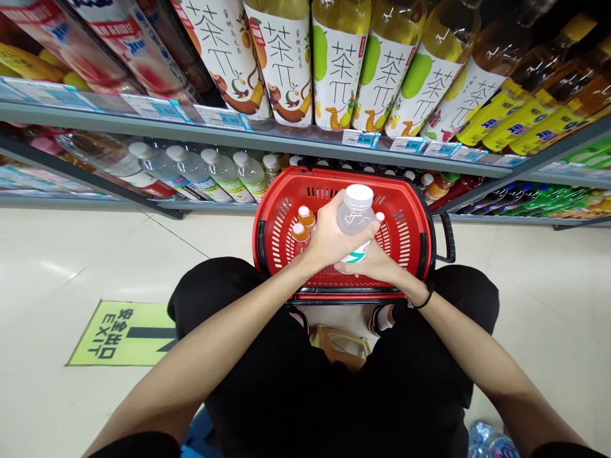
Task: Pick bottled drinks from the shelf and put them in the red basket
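Observation:
Above a red shopping basket, both hands are wrapped around a clear plastic bottle with a white cap. My left hand grips its upper side, the thumb lying across the front. Lower down, my right hand holds the bottle near its base, partly covering the white and green label. The bottle stands nearly upright, its cap toward me. Inside the basket, left of my hands, are two small orange bottles with pale caps. Another white cap shows just right of the held bottle; the rest of it is hidden.
Beyond the basket, an upper shelf carries rows of tea bottles with price tags. Capped bottles line the lower shelf. A black basket handle sticks out right. A green exit sign lies on the floor at left.

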A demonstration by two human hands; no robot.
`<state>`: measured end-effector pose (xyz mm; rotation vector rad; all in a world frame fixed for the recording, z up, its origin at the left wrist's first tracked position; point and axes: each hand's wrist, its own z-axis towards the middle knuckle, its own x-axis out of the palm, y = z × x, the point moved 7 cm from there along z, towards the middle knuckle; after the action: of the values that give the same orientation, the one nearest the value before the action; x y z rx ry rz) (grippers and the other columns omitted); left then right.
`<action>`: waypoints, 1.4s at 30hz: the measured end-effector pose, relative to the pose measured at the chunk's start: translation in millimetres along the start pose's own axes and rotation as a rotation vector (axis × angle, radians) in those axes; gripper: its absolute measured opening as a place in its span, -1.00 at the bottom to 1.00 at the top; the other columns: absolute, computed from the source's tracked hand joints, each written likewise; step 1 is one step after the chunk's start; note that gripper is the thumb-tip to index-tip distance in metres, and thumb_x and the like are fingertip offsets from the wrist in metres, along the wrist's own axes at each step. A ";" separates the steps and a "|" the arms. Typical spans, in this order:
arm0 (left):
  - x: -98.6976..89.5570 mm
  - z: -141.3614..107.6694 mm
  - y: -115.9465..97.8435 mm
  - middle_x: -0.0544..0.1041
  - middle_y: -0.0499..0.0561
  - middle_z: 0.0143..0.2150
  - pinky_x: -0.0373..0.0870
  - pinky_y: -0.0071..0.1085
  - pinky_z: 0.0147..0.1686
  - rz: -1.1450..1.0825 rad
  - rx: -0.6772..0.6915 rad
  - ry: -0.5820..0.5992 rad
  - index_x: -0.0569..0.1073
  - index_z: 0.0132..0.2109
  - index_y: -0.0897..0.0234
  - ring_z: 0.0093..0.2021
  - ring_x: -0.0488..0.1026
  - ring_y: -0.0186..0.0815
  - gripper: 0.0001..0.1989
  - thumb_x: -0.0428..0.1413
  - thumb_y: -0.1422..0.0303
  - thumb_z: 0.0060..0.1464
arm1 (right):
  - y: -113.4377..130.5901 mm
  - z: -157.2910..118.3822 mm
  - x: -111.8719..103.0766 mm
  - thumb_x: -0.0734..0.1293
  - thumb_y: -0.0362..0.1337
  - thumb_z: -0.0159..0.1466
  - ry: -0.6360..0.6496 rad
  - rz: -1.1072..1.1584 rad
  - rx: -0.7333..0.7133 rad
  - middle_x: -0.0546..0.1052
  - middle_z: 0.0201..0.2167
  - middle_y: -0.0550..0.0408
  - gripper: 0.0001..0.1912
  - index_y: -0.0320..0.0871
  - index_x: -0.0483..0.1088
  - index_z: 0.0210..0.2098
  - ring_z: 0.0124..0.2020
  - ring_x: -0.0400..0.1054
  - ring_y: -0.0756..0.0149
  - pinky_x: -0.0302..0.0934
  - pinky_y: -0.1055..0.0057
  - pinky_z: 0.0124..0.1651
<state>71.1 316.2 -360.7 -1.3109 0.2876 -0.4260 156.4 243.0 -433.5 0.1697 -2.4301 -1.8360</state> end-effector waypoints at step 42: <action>-11.5 27.0 45.9 0.65 0.20 -0.06 0.58 -0.25 -0.15 -0.184 -0.170 0.075 0.53 -0.10 0.28 -0.10 0.61 -0.13 -0.36 0.07 -0.26 0.23 | -3.3 1.1 -2.5 0.68 -0.03 0.03 0.041 0.174 0.187 0.60 -0.38 0.07 -0.47 -0.18 0.50 -0.17 -0.45 0.44 0.33 0.34 0.47 -0.53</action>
<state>79.1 353.9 -399.2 -1.4955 0.2715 -0.6178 158.8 243.5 -437.1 0.0075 -2.4975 -1.5200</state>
